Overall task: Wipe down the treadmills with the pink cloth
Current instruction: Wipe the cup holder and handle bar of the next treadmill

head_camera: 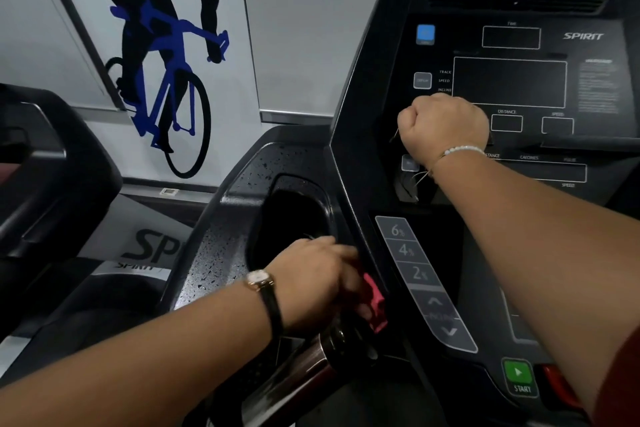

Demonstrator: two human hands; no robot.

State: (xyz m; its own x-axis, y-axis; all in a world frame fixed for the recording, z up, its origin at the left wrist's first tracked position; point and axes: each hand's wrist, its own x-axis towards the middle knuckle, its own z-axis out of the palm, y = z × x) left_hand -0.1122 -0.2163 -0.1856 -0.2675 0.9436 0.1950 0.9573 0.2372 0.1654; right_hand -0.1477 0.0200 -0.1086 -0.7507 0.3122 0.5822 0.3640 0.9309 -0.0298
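Note:
A black Spirit treadmill console [509,83] fills the right half of the view, its screens dark. My left hand [318,284] grips the pink cloth [375,305] and presses it against the console's left edge, between the cup holder [294,215] and the incline keys [412,270]. Most of the cloth is hidden under my fingers. My right hand [443,125] is a closed fist resting on the console face below the main display. I see nothing held in it; thin bracelet strings hang by the wrist.
A shiny metal handlebar [294,378] runs below my left hand. The green START button [518,374] and a red stop part [554,388] sit at lower right. A second treadmill [52,184] stands to the left. A cyclist poster [162,45] covers the wall behind.

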